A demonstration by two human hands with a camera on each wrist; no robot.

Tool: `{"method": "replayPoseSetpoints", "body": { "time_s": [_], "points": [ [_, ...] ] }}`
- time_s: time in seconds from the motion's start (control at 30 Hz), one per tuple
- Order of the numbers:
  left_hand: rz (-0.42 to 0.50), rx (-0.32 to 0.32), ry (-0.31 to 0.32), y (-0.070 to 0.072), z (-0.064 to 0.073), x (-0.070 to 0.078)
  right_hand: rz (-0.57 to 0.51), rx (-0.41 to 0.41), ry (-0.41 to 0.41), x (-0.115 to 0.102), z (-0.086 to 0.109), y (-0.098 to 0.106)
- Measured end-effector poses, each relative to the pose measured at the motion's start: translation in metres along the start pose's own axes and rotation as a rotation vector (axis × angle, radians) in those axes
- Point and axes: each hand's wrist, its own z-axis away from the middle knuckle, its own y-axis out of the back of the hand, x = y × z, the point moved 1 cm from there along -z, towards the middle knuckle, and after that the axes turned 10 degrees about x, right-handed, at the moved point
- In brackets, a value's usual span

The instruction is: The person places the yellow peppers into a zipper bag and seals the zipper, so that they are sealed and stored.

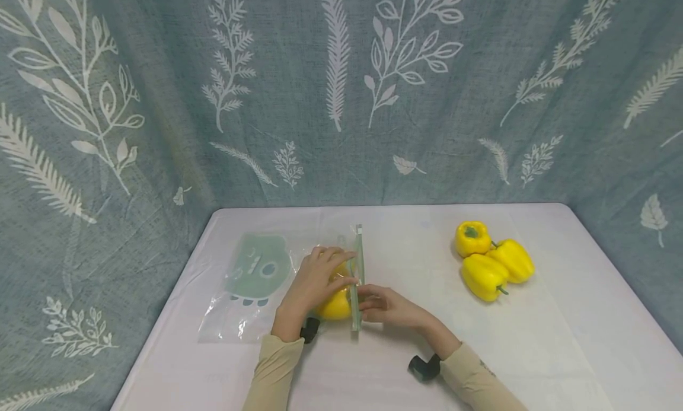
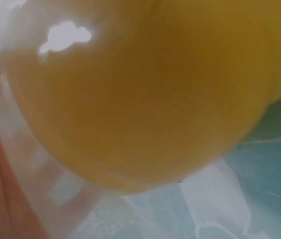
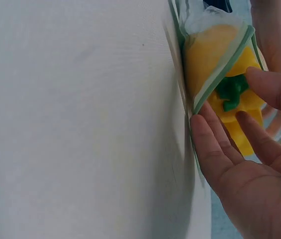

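Note:
A yellow bell pepper [image 1: 335, 306] lies in the mouth of a clear zip bag [image 1: 213, 319] with a green monster print. My left hand [image 1: 319, 276] is over the bag and pepper, its fingertips and thumb gripping the bag near the green zip edge [image 1: 360, 251]. Through the film, the pepper [image 2: 145, 109] fills the left wrist view. My right hand [image 1: 391, 306] is at the opening with fingers extended. In the right wrist view, its fingertips [image 3: 253, 74] touch the pepper's stem end, close around the green stem [image 3: 231, 90], while the lower fingers sit at the bag's lip.
Three more yellow bell peppers, one standing [image 1: 472, 239] and two lying, one in front [image 1: 482, 277] and one at the right [image 1: 514, 261], are grouped on the right of the white table [image 1: 405, 239]. A blue-grey leaf-patterned curtain [image 1: 299, 102] hangs behind and at both sides.

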Motion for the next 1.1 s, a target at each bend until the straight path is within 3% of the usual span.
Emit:
{"method": "replayPoseSetpoints", "body": {
  "time_s": [0.3,0.5,1.1],
  "points": [
    [-0.010,0.010,-0.005,0.001,0.000,-0.001,-0.053,-0.027,-0.010,0.000,-0.002,-0.003],
    [-0.024,0.017,-0.013,0.001,0.000,-0.001,-0.020,-0.035,-0.026,-0.002,-0.001,-0.001],
    [-0.008,0.000,-0.001,-0.001,-0.001,-0.003,0.050,0.000,-0.032,-0.017,0.008,0.027]
  ]
}}
